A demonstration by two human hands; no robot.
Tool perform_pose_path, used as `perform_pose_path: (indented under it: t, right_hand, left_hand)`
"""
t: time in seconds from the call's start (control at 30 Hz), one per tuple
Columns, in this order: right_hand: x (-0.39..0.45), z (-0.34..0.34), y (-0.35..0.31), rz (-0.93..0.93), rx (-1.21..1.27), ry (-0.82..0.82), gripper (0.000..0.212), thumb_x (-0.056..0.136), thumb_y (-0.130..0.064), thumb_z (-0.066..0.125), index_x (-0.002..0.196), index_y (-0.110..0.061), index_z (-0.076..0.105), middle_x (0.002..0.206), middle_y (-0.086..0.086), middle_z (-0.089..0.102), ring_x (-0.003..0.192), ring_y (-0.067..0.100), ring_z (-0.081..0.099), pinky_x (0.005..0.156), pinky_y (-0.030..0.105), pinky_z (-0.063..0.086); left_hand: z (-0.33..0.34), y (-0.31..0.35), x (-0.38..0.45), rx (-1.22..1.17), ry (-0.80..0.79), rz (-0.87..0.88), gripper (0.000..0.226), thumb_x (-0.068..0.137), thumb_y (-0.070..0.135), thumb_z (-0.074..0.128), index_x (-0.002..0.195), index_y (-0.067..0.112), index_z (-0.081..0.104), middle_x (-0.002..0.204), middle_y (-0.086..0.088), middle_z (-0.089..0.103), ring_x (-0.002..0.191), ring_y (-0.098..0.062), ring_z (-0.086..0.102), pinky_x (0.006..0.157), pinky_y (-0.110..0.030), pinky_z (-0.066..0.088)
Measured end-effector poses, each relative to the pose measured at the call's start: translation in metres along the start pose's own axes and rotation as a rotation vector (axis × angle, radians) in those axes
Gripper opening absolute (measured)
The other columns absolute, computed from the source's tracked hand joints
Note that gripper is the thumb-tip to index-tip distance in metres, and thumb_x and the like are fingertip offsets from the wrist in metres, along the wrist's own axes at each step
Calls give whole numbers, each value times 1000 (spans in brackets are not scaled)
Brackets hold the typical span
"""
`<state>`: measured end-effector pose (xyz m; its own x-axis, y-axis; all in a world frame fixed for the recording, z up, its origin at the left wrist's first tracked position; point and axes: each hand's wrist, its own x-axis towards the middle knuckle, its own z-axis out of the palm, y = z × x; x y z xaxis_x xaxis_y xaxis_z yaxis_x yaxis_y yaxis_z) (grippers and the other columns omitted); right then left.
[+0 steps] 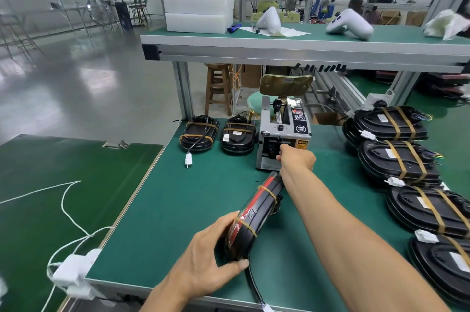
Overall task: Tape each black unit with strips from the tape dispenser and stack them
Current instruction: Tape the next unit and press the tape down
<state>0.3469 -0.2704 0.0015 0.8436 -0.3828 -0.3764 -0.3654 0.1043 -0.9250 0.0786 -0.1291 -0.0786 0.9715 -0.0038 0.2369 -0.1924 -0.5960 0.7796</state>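
Nearest, the left hand [203,258] grips one black unit [254,215] by its near end, fingers curled over the top and thumb clamped along the lower edge. This unit stands tilted on its edge on the green surface [178,210], showing a red face and two tan tape bands, and a black cable trails from it over the front edge. Just beyond its far end, the right hand [296,157] reaches to the front mouth of the tape dispenser [282,138]; its fingers are bunched together at the outlet, though whether they pinch a strip I cannot tell. Along the right side, taped units [399,159] lie overlapping in a row running from near to far. Farther back, left of the dispenser, two more units [216,133] sit side by side, one with a white plug [188,159] lying on the surface. Above, an upper shelf [305,43] carries white foam blocks [198,12] and white handheld casings [349,23].
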Motion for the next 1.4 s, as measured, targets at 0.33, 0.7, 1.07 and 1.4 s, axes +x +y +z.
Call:
perform_pose_path:
  t: [0.33, 0.7, 1.07, 1.4]
  right_hand:
    - [-31, -27, -16, -75, -22, -211, 11, 83, -9, 78, 77, -8, 68, 67, 2, 72, 58, 13, 67, 58, 25, 50]
    - [-141, -149, 29, -716, -403, -755, 19, 90, -20, 79, 77, -33, 73, 139, -26, 61, 143, -9, 38, 123, 34, 23]
    - [-144, -141, 43, -650, -430, -765, 17, 94, -22, 75, 80, -31, 71, 151, -28, 48, 147, -18, 19, 129, 53, 2]
    - [-143, -139, 43, -677, -524, -738, 19, 93, -24, 76, 76, -30, 71, 150, -34, 42, 149, -15, 16, 129, 48, -4]
  left_hand:
    - [0, 2, 0, 4, 3, 12, 88, 82, 42, 88, 156, 38, 42, 138, 18, 66, 124, -10, 67, 106, -38, 54]
    - [-1, 6, 0, -7, -1, -14, 86, 79, 41, 90, 153, 39, 45, 136, 19, 67, 123, -8, 67, 107, -38, 54]
    - [0, 7, 1, -15, 0, -8, 86, 80, 39, 90, 154, 36, 45, 138, 17, 66, 125, -11, 66, 108, -42, 53]
    - [0, 6, 1, -21, -1, -4, 86, 80, 41, 90, 154, 37, 45, 135, 17, 67, 123, -10, 67, 106, -40, 54]
